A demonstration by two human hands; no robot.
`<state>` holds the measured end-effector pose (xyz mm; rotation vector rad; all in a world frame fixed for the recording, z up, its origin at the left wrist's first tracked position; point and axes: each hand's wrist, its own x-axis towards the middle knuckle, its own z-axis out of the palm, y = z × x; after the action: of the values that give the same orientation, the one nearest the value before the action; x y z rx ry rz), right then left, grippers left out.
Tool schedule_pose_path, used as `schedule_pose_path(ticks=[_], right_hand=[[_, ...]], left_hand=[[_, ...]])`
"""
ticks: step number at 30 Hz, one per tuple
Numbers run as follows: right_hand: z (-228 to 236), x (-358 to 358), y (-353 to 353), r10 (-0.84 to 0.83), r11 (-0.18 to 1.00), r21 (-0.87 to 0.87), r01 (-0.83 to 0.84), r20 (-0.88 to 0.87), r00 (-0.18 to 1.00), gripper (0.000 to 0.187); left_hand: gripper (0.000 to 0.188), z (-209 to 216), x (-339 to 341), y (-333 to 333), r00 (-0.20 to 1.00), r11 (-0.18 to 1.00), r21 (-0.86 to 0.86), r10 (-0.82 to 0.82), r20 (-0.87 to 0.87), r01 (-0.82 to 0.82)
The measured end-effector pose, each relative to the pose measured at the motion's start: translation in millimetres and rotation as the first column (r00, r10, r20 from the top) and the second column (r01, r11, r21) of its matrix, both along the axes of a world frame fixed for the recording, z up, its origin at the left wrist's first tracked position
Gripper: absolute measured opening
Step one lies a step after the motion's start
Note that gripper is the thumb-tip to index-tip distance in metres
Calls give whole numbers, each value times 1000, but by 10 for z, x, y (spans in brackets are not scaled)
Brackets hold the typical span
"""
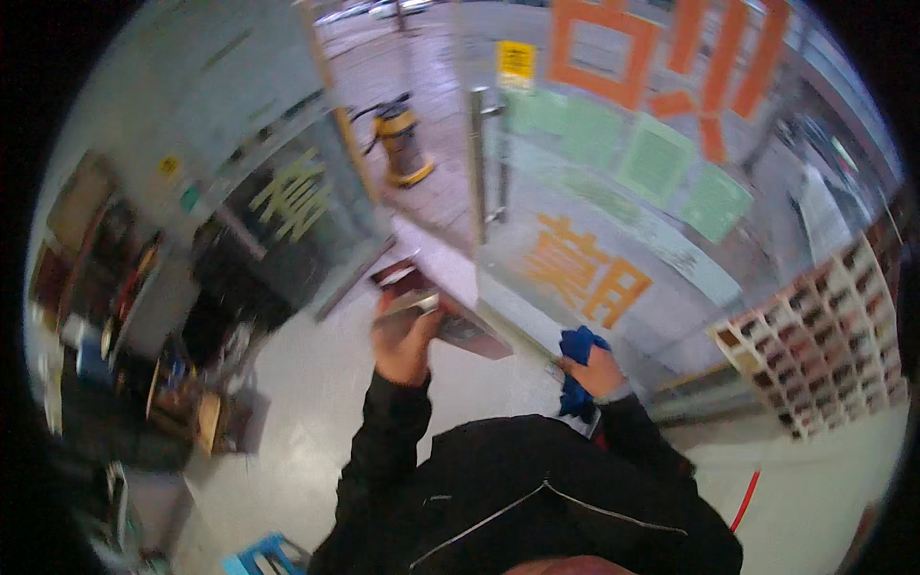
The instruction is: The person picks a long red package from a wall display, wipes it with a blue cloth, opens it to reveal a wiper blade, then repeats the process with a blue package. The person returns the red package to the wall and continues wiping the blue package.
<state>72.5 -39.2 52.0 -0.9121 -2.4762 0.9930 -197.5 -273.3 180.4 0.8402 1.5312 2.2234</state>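
Blue cloth [581,339] bunched in my right hand [602,372], dark-red flat piece [471,332] in my left hand [401,347].
My left fingers and thumb close on the piece, which slants from beyond that hand toward its right; a shiny strip [410,306] shows at the grip, too blurred to identify. My right hand clutches the cloth just beside the glass door's [613,230] lower edge; a pale lattice panel [803,343] stands to its right.

left hand [402,347]: gripping | right hand [602,372]: gripping | hands: well apart | forearms [387,420]: black-sleeved, reaching forward
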Motion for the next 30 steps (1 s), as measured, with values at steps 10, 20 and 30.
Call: schedule_pose_path(ticks=[10,20,30], right_hand=[[888,-214,-343,191,949,234,-209,97,977,49],[1654,-598,-640,469,840,482,-250,-411,782,65],[2019,-761,-749,630,767,504,-398,-472,616,35]], left_hand=[[40,250,180,115,967,986,-162,-72,-244,32],[90,169,299,116,852,986,-138,5,-523,-90],[95,115,292,85,613,990,-16,76,-786,-143]])
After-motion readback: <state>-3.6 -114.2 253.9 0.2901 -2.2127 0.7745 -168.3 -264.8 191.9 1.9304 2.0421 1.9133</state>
